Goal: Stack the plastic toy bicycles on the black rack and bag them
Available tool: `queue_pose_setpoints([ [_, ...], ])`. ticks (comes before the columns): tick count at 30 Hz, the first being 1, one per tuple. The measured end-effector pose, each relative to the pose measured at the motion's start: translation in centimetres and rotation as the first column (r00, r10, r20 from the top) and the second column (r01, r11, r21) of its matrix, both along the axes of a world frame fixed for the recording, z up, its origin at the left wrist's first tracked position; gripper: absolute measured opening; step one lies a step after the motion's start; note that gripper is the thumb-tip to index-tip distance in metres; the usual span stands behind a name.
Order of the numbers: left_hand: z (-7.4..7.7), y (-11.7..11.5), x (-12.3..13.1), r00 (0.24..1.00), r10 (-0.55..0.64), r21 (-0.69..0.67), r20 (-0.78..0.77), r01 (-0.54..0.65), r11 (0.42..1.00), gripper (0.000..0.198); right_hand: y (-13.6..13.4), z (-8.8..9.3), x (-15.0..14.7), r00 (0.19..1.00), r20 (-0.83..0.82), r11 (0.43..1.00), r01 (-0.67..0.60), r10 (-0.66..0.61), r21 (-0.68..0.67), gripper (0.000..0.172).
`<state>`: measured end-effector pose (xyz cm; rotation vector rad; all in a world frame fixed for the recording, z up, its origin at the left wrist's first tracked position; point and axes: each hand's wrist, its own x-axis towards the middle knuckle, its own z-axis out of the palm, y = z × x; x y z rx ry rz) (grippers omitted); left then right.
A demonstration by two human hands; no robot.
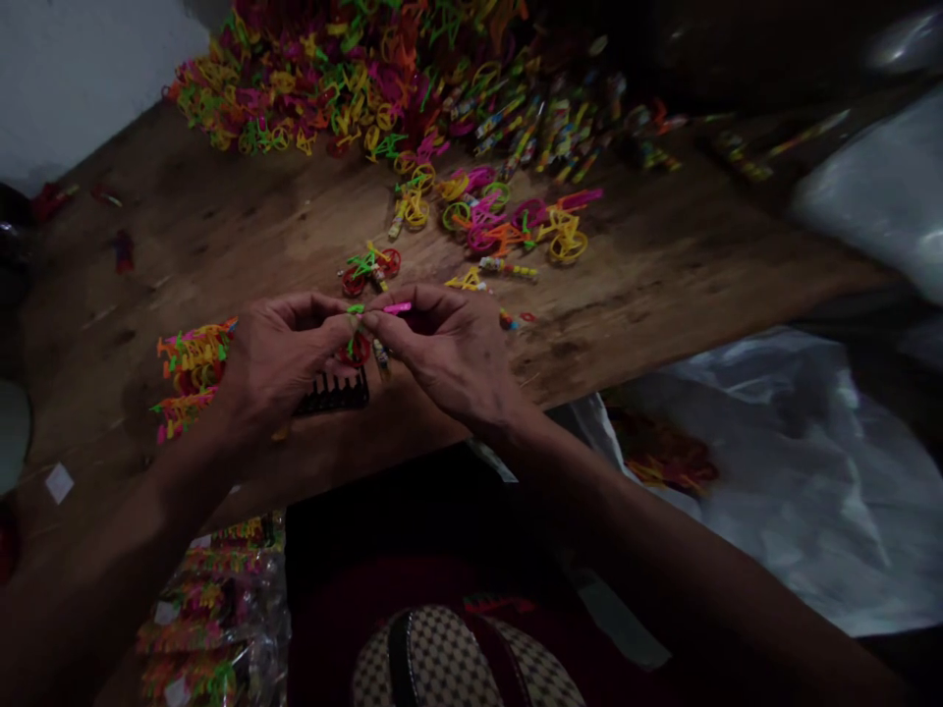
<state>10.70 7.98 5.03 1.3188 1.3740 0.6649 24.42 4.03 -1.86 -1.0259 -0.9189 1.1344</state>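
Note:
Fingertips of both hands meet over the front part of the wooden table. My left hand pinches a small toy with a green part and a red wheel. From the right, my right hand pinches the same toy, and a pink piece shows beside its fingers. Below my left hand lies a black comb-like rack, partly hidden by the hand. Just beyond the fingertips is a small toy bicycle with red wheels and a green frame.
A large heap of colourful plastic parts covers the back. Patterned sticks lie right of it, loose parts nearer. Assembled rows sit left of my left hand. Clear plastic bags are at the right, packed bags below left.

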Motion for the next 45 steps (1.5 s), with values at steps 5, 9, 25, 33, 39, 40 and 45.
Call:
queue_pose_setpoints([
  [5, 0.3, 0.3, -0.2, 0.981, -0.057, -0.136, 0.185, 0.083, 0.987, 0.030, 0.3, 0.3, 0.6, 0.998, -0.053, 1.000, 0.025, -0.024, 0.006, 0.017],
  [9, 0.2, 0.4, 0.1, 0.974, -0.014, -0.167, 0.226, 0.053, 0.984, 0.031, 0.6, 0.4, 0.7, 0.994, -0.111, 1.000, 0.005, -0.006, -0.011, 0.027],
  [25, -0.7, 0.7, 0.1, 0.992, -0.024, -0.105, 0.128, 0.037, 0.994, 0.023, 0.7, 0.2, -0.1, 0.994, -0.107, 0.997, 0.011, -0.019, -0.077, 0.031],
  [33, -0.2, 0.8, -0.2, 0.997, -0.070, -0.092, 0.044, 0.074, 0.993, 0.028, 0.6, 0.0, -0.4, 0.978, -0.209, 0.997, -0.011, -0.006, -0.081, 0.027],
  [39, -0.1, 0.5, 0.6, 0.997, -0.054, -0.081, 0.046, 0.058, 0.995, 0.030, 0.3, -1.0, -0.3, 0.994, -0.046, 0.995, 0.102, -0.101, 0.015, 0.017],
  [40, -0.1, 0.5, 0.8, 0.998, -0.046, -0.079, 0.043, 0.049, 0.996, 0.031, 0.3, -1.0, -0.2, 0.993, -0.031, 0.993, 0.112, -0.111, 0.028, 0.016],
  [45, -0.1, 0.8, 1.1, 0.997, -0.028, -0.090, 0.073, 0.035, 0.995, 0.029, 0.8, -0.5, 0.3, 0.999, -0.023, 0.999, 0.044, -0.044, -0.005, 0.022],
])
